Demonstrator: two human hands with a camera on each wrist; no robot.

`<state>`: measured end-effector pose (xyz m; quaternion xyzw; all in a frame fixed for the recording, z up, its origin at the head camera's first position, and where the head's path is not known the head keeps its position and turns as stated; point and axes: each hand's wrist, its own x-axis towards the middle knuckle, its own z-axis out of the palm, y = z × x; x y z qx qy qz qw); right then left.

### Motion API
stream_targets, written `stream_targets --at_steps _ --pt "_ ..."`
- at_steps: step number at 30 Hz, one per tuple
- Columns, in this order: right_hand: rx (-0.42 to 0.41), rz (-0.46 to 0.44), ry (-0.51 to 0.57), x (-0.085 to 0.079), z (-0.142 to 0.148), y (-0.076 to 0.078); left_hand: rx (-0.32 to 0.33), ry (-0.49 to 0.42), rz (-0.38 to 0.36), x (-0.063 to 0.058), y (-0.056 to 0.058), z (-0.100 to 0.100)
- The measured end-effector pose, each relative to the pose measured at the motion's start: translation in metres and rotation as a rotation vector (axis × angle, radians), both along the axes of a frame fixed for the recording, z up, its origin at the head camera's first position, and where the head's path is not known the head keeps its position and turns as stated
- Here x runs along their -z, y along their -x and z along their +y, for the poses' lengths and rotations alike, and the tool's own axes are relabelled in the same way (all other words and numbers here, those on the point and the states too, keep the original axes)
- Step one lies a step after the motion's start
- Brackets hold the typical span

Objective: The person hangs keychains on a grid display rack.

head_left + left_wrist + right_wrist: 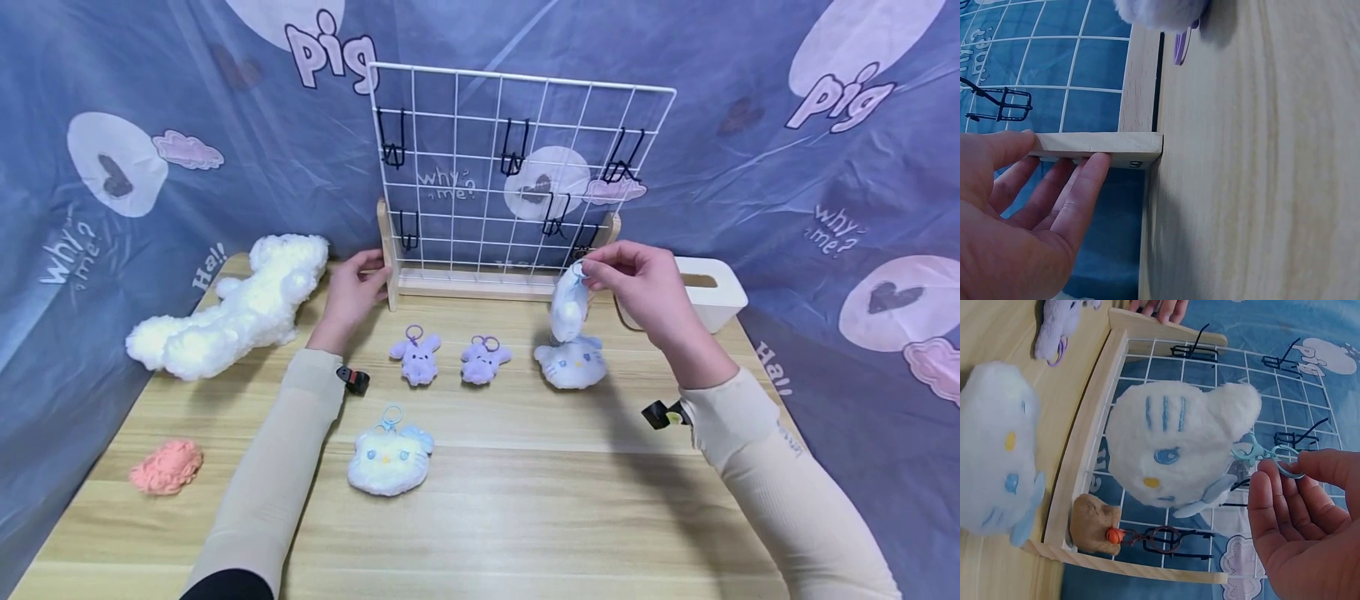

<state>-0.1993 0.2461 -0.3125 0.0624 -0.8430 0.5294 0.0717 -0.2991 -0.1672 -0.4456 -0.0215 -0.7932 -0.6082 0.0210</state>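
Note:
My right hand [647, 287] pinches the light blue ring [1291, 467] of a white cat-face plush keychain [1166, 447], which dangles before the lower right of a white wire grid rack [480, 179]. Under it on the table lies a second white cat keychain [573, 363]. At the rack's left end, my left hand [354, 292] holds the wooden side piece [1094, 144], thumb on one face and fingertips on the other. A brown plush keychain [1094, 524] with an orange bead hangs at the lower right hook, as the right wrist view shows.
Black hooks [513, 154] sit on the grid. Two purple plush keychains [418, 363] and another white cat keychain [390, 462] lie on the table. A fluffy white plush [240, 308] and a pink bundle [167, 467] are at left, a white box [716, 296] at right.

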Motion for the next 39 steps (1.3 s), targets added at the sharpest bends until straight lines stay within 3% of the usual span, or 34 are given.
stream_targets --at_steps 18,28,39 --pt "0.018 -0.023 -0.019 0.001 -0.001 0.025 -0.005 0.012 -0.006 0.000 0.000 -0.001" --pt "0.037 -0.030 0.024 -0.001 -0.005 0.040 -0.009 0.017 0.007 0.000 -0.001 -0.001" --pt "0.015 -0.067 0.000 0.001 -0.006 0.052 -0.008 0.003 0.005 0.000 0.000 -0.002"
